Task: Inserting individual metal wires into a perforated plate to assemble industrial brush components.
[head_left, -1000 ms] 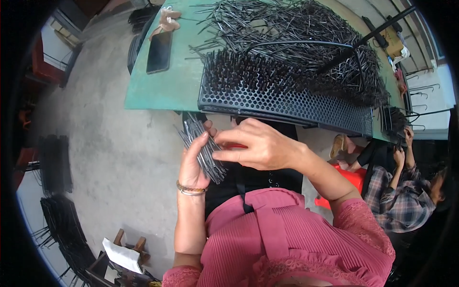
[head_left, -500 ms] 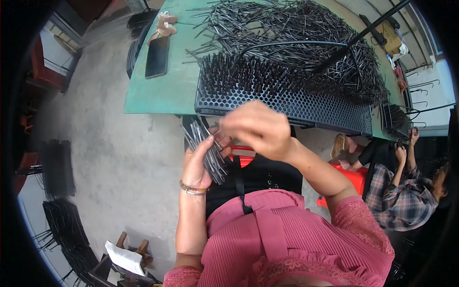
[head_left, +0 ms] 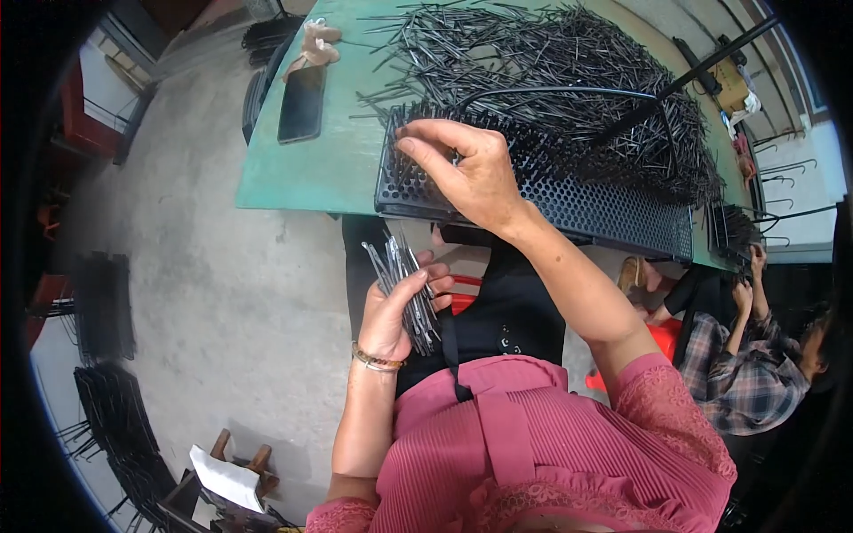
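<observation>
A bundle of thin grey metal rods (head_left: pixel 410 298) lies across my left hand (head_left: pixel 391 315), its fingers and thumb closed round it, below the table's front edge. My right hand (head_left: pixel 466 169) is over the left end of a black perforated rack (head_left: pixel 613 218). Its thumb and forefinger are pinched together among the upright dark rods standing in the holes. What the pinch holds is too small to make out. Behind the rack, a large heap of loose metal rods (head_left: pixel 533 49) covers much of the green table (head_left: pixel 293 178).
A dark phone (head_left: pixel 302 105) and a crumpled beige cloth or glove (head_left: pixel 315 44) lie at the table's left. A black bar (head_left: pixel 684 84) slants over the heap. To the right, a co-worker in a plaid shirt (head_left: pixel 755 373) handles another rack (head_left: pixel 733 231). Dark racks stand along the left.
My right hand has moved from beside the bundle, forward and a little left, over the rack's left end. My left hand with the rods has shifted slightly right and nearer to me.
</observation>
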`<state>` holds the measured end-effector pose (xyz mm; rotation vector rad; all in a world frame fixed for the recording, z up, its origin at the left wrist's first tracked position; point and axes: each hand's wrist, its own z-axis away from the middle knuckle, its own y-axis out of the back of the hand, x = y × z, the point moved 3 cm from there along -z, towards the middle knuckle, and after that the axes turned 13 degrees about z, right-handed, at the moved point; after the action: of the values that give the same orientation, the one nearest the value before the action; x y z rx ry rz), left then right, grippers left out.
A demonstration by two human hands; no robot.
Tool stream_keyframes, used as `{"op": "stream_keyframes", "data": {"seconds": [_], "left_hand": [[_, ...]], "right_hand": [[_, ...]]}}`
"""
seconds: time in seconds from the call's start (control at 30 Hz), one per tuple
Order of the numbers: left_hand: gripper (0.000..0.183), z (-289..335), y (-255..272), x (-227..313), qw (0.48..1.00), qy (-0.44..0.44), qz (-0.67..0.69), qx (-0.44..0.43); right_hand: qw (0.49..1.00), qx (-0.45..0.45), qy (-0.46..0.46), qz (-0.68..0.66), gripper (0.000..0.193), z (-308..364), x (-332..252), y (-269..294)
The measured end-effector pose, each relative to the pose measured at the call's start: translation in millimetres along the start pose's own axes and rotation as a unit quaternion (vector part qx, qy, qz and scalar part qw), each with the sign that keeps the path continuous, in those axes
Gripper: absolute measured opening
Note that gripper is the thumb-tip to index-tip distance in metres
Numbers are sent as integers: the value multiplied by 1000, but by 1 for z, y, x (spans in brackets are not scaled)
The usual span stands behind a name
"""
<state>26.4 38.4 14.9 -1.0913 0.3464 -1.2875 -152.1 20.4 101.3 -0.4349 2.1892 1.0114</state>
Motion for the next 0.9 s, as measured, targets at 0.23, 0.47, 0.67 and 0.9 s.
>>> {"op": "stream_keyframes", "data": {"seconds": [0.23, 0.47, 0.67, 0.9], "left_hand": [[39, -1, -6, -1, 1000, 6, 0, -14], [41, -1, -2, -3, 1000, 14, -3, -9], [40, -1, -3, -3, 1000, 20, -2, -9], [38, -1, -4, -2, 999, 27, 6, -24]], "right_hand": [[990, -76, 116, 27, 17, -11, 7, 1], [991, -120, 44, -25, 18, -13, 7, 0], [991, -83, 107, 10, 17, -11, 7, -2], [989, -59, 117, 73, 15, 7, 12, -12]]}}
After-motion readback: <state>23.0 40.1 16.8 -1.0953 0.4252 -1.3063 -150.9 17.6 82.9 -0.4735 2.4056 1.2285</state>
